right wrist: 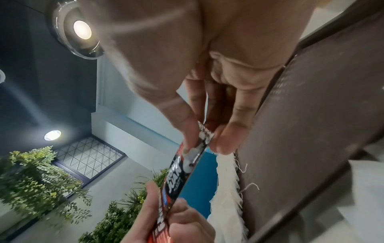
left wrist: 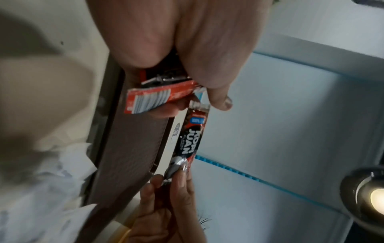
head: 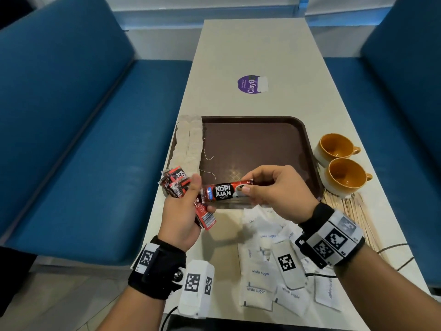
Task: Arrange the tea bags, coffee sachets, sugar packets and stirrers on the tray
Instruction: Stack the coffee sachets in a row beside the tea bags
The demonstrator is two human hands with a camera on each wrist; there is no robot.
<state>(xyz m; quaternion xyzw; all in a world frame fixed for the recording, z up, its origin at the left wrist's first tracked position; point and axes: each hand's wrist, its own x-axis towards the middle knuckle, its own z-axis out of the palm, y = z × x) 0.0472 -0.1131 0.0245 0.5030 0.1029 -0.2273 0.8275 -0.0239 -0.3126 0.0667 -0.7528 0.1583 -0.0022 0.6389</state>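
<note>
My left hand grips a bunch of red-and-black coffee sachets over the near-left corner of the brown tray. My right hand pinches the right end of one Kopi Juan sachet, whose left end still sits under my left thumb. A row of white tea bags lies along the tray's left edge. White sugar packets lie scattered on the table near me. Wooden stirrers lie at the right, beside the tray.
Two orange-lined cups stand right of the tray. A purple sticker is on the table farther back. Blue benches flank the table. A black cable runs near the stirrers.
</note>
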